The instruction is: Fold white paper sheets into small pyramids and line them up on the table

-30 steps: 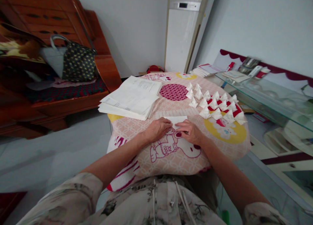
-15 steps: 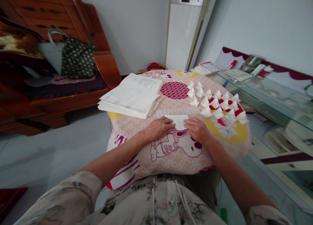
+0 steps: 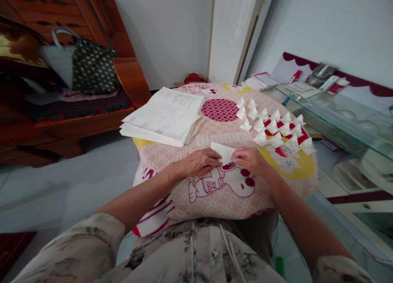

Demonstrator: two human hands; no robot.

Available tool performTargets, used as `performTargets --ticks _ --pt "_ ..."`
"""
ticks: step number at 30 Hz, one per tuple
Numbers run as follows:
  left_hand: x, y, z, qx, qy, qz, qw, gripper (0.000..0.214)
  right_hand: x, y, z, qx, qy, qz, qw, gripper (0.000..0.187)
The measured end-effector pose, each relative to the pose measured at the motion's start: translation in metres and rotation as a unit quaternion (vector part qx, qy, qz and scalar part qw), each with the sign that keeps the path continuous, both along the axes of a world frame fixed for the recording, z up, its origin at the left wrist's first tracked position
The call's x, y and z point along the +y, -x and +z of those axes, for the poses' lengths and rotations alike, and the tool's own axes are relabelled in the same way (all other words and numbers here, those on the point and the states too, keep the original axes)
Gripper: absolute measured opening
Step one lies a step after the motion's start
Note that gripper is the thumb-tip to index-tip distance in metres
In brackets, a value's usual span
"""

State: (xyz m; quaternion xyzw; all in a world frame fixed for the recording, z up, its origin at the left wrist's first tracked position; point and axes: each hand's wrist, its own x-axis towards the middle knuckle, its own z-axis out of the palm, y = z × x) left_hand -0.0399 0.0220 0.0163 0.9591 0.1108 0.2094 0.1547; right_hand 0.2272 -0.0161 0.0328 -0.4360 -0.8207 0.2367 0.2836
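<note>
Between my hands a small piece of folded white paper [image 3: 223, 151] lies on the patterned tablecloth [image 3: 181, 205]. My left hand [image 3: 203, 161] rests on the cloth with its curled fingertips on the paper's left edge. On the other side, my right hand [image 3: 249, 158] pinches the right edge between thumb and fingers. To the right stand several folded paper shapes [image 3: 276, 140] with pointed tops, set in rows. A stack of printed paper sheets [image 3: 162, 117] sits at the left rear of the table.
At the right is a glass shelf [image 3: 344, 123] holding metal bowls [image 3: 324, 71] and a red marker [image 3: 295, 75]. A wooden bench [image 3: 129, 82] with a dark patterned bag [image 3: 93, 66] stands at the left. A tall white cabinet-like unit [image 3: 230, 37] is behind the table.
The small paper has turned slightly, its right side now lower and more covered by my right hand. My right fingers have drawn into a pinch. The camera view has tilted a little downward.
</note>
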Motion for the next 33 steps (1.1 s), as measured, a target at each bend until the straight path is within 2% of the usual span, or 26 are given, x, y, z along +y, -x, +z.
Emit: performTargets --ticks 3,8,17,29,33 --pt "0.002 0.001 -0.001 -0.019 -0.005 -0.017 1.000 0.031 0.009 0.005 0.006 -0.011 0.034 -0.028 0.999 0.019" --pt "0.005 0.002 -0.001 -0.020 0.008 -0.031 0.999 0.031 0.018 0.014 0.010 -0.039 0.044 -0.059 0.997 0.018" --pt "0.007 0.003 0.003 -0.009 0.015 -0.035 0.999 0.031 0.017 0.022 -0.002 -0.046 -0.025 -0.070 0.996 0.014" --pt "0.006 0.003 0.001 -0.027 0.046 -0.041 0.998 0.032 0.020 0.025 -0.011 -0.034 -0.028 -0.110 0.993 0.014" --pt "0.003 0.004 0.004 -0.013 0.071 -0.009 0.997 0.030 0.021 0.025 -0.012 -0.041 -0.026 -0.112 0.993 0.014"
